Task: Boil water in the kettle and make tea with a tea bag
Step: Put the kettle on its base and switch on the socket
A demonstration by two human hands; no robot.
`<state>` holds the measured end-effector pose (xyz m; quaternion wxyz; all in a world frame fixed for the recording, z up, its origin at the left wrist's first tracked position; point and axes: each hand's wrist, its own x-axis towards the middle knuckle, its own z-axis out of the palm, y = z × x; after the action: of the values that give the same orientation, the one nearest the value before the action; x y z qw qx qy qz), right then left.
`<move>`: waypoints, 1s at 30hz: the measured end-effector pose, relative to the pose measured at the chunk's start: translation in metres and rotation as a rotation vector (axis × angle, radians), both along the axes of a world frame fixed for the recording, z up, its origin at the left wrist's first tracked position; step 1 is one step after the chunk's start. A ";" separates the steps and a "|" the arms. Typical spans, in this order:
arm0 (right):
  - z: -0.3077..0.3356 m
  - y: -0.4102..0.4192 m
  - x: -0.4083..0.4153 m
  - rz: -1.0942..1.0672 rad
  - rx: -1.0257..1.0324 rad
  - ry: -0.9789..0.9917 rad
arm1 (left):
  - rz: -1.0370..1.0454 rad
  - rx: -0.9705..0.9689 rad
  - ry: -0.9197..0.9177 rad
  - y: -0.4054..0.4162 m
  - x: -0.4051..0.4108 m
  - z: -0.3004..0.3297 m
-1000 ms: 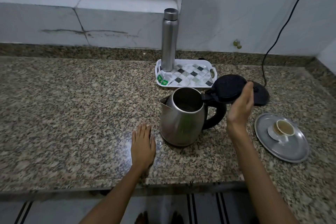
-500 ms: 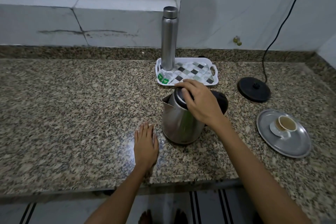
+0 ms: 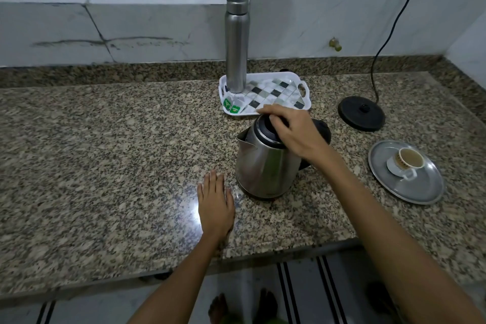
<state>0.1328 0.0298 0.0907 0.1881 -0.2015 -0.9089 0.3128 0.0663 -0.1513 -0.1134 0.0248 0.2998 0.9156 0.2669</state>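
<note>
A steel kettle (image 3: 263, 166) stands on the granite counter (image 3: 105, 166), off its black base (image 3: 361, 113), which lies to the right. The kettle's black lid (image 3: 265, 129) is down. My right hand (image 3: 294, 131) lies over the lid, fingers spread across its top, and hides most of the handle. My left hand (image 3: 215, 197) rests flat on the counter just left of the kettle, holding nothing. Two green-tagged tea bags (image 3: 232, 106) lie in the front left corner of a white checkered tray (image 3: 305, 87). A white cup (image 3: 406, 159) with pale liquid sits on a steel plate (image 3: 420, 192).
A tall steel bottle (image 3: 236, 42) stands on the tray's back left corner. The base's black cord (image 3: 389, 34) runs up the right wall. The counter's front edge (image 3: 263, 255) is close below my arms.
The kettle lid stood open under my right hand a second ago. My right hand swung it down onto the kettle and stays on top. My left hand has not moved.
</note>
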 end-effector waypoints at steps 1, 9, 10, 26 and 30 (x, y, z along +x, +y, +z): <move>0.003 0.010 0.004 -0.031 -0.052 0.036 | -0.002 -0.001 -0.002 0.000 0.000 0.001; -0.030 0.068 0.042 -0.404 -0.431 -0.019 | -0.028 -0.023 -0.015 0.001 -0.002 0.003; -0.036 0.067 0.045 -0.432 -0.500 0.018 | -0.032 -0.030 -0.013 0.001 -0.002 0.002; -0.059 0.088 0.103 -1.076 -0.816 0.622 | -0.332 -0.092 0.041 0.093 -0.001 0.005; -0.043 0.133 0.125 -1.157 -0.778 0.750 | -0.416 -0.105 0.049 0.153 0.013 0.011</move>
<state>0.2579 0.1626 0.0480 0.5306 -0.5747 -0.3611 0.5078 0.0794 0.0012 -0.1029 0.0727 0.4872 0.8469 0.2003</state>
